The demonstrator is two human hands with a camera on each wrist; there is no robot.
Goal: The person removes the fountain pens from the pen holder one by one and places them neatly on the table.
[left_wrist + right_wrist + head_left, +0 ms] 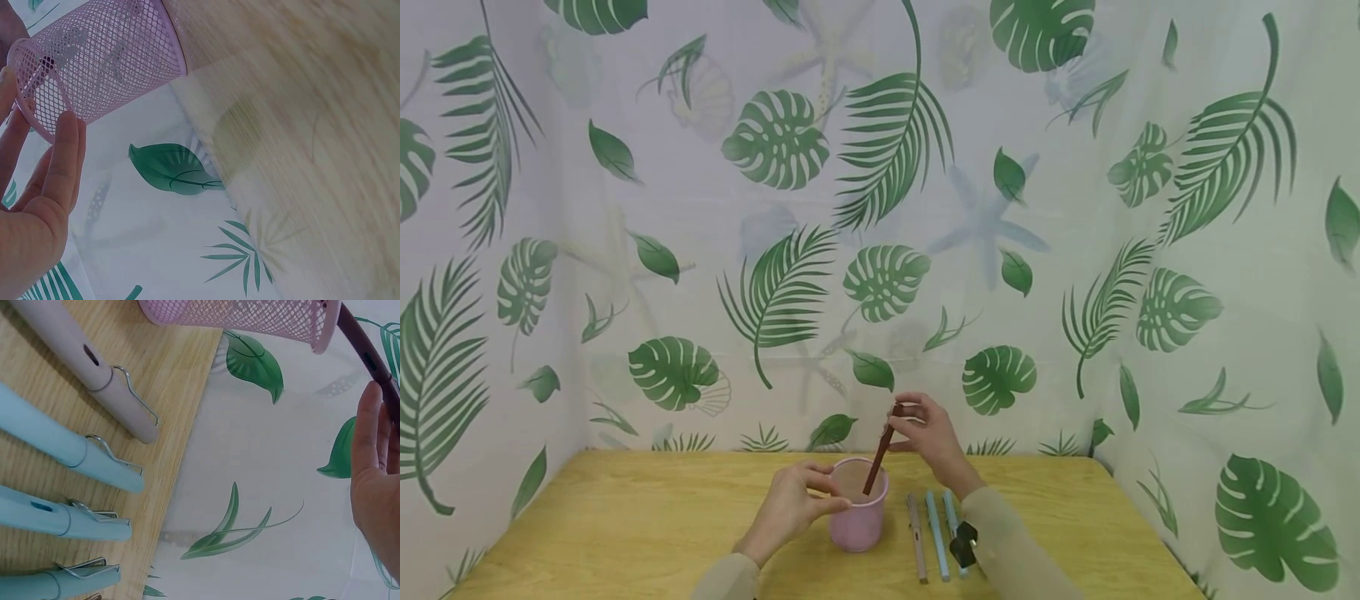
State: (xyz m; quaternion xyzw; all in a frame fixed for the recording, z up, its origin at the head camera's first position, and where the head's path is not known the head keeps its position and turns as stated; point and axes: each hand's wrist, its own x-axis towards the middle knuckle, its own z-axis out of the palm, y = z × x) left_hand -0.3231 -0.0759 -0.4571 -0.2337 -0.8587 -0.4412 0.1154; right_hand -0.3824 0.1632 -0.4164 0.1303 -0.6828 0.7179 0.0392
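A pink mesh pen holder [857, 527] stands upright on the table. My left hand [792, 504] holds it at the rim, thumb at the near side and fingers at the left; the left wrist view shows the holder's mesh wall [119, 62] beside those fingers. Above the holder, my right hand [931, 435] pinches a dark red pen [881, 454] near its upper end. The pen slants, its lower end within the holder's mouth. In the right wrist view the pen [364, 347] crosses the holder's rim [326, 328], and part of it is hidden by the hand.
To the right of the holder, a mauve pen [917, 537] and several light blue pens [937, 535] lie side by side on the wooden table [700, 517], partly under the right forearm. A leaf-patterned curtain [880, 333] hangs behind the table and at both sides.
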